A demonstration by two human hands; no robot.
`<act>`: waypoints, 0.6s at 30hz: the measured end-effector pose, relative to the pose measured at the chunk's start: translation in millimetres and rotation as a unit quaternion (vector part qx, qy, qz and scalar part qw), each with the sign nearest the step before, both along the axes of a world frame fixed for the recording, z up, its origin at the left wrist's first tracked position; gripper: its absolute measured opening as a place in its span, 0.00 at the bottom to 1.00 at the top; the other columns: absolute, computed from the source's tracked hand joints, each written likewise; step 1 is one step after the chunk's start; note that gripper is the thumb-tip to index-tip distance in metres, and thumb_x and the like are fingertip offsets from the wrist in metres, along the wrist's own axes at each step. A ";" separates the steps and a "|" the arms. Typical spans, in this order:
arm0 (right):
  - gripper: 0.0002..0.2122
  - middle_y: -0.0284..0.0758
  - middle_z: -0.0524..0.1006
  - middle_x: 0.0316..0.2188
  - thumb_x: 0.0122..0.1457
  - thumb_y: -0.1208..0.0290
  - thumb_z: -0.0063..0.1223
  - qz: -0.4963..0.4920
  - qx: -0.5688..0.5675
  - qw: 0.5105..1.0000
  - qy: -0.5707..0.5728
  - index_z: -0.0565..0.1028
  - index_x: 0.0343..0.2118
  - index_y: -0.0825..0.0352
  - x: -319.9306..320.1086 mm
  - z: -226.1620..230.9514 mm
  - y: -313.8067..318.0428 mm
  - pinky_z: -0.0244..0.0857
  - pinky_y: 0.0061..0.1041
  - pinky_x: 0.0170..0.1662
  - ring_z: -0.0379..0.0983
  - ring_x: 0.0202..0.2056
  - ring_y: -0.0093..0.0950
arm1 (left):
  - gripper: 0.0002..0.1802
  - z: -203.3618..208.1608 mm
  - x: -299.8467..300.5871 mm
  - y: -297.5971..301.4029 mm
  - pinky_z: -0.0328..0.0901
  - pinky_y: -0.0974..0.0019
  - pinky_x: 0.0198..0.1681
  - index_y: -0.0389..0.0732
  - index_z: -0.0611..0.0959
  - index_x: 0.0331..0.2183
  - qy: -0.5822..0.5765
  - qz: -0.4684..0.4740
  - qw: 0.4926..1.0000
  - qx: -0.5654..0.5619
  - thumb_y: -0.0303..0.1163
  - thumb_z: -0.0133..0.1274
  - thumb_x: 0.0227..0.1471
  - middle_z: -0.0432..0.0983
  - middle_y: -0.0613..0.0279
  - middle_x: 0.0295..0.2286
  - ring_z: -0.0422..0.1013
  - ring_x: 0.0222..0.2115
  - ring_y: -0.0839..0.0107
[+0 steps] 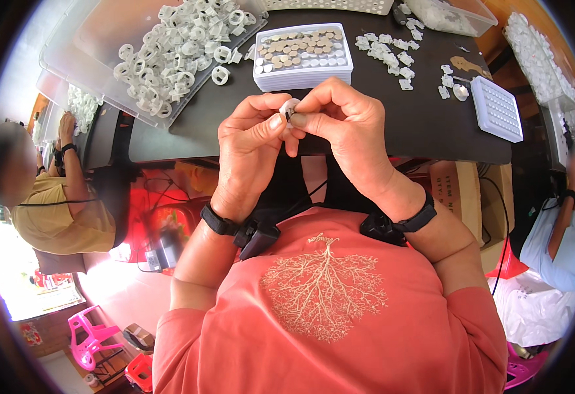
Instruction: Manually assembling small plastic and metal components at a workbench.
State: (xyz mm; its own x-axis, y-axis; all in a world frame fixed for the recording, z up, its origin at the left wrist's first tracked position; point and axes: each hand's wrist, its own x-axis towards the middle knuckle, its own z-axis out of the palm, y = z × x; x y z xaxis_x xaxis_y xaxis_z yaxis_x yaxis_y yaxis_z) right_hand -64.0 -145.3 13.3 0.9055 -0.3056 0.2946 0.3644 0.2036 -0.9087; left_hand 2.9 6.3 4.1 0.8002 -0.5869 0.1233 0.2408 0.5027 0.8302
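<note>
- Head view: the left hand (251,141) and the right hand (340,121) are meeting above the near edge of the dark table (399,131), both pinching one small white round part (289,108) between their fingertips.
- A stacked white tray (304,58) of tan and white discs is sitting just beyond the hands.
- A clear bin (64,59) of white plastic rings is lying to the left.
- A white grid tray (497,108) is resting at the right.

Small white part (290,109) mostly hidden by fingers, clear bin (64,59) cut off (top edge), co-workers blurred
</note>
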 end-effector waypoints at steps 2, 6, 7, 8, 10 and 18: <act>0.05 0.33 0.78 0.24 0.54 0.88 0.58 -0.008 -0.010 1.000 0.005 0.75 0.27 0.73 -0.5 2.3 0.5 0.71 0.20 0.29 0.76 0.25 0.19 | 0.15 -1.7 0.5 0.9 0.71 0.67 0.27 0.29 0.79 0.45 0.003 -0.002 1.000 -0.001 0.25 0.58 0.56 0.80 0.52 0.35 0.77 0.30 0.65; 0.04 0.32 0.78 0.23 0.55 0.87 0.57 -0.034 -0.006 0.999 0.018 0.75 0.28 0.73 0.4 3.8 0.3 0.70 0.20 0.29 0.74 0.24 0.18 | 0.15 -1.7 -2.3 0.2 0.71 0.67 0.26 0.29 0.79 0.45 0.000 -0.009 1.000 0.006 0.25 0.58 0.56 0.80 0.52 0.35 0.78 0.30 0.64; 0.04 0.32 0.78 0.23 0.55 0.87 0.57 -0.034 -0.006 0.999 0.018 0.75 0.28 0.73 0.1 3.7 0.1 0.70 0.20 0.29 0.74 0.24 0.18 | 0.15 -1.6 -3.4 -0.4 0.71 0.67 0.26 0.29 0.79 0.45 0.000 -0.010 1.000 0.006 0.25 0.58 0.56 0.80 0.52 0.35 0.78 0.30 0.64; 0.03 0.32 0.78 0.24 0.56 0.87 0.57 -0.041 -0.032 0.999 0.006 0.75 0.28 0.73 -0.3 3.5 -0.3 0.70 0.20 0.29 0.74 0.25 0.18 | 0.16 -1.5 -4.5 -0.9 0.71 0.67 0.26 0.29 0.79 0.45 0.012 -0.010 1.000 0.009 0.26 0.58 0.56 0.80 0.52 0.35 0.78 0.30 0.65; 0.03 0.32 0.78 0.24 0.56 0.86 0.57 -0.048 -0.058 0.997 -0.005 0.75 0.29 0.73 -0.6 2.8 -1.8 0.70 0.20 0.29 0.74 0.25 0.18 | 0.16 -1.6 -5.2 -1.0 0.71 0.67 0.26 0.29 0.78 0.45 0.023 -0.011 1.000 0.012 0.27 0.58 0.57 0.79 0.52 0.35 0.78 0.30 0.65; 0.03 0.34 0.78 0.25 0.56 0.87 0.56 0.065 0.012 0.997 0.051 0.76 0.30 0.73 -0.7 11.8 -13.8 0.69 0.20 0.28 0.74 0.24 0.20 | 0.15 -5.5 -2.7 -1.6 0.70 0.67 0.25 0.29 0.78 0.46 0.050 -0.055 0.997 -0.012 0.28 0.56 0.59 0.79 0.52 0.35 0.77 0.29 0.64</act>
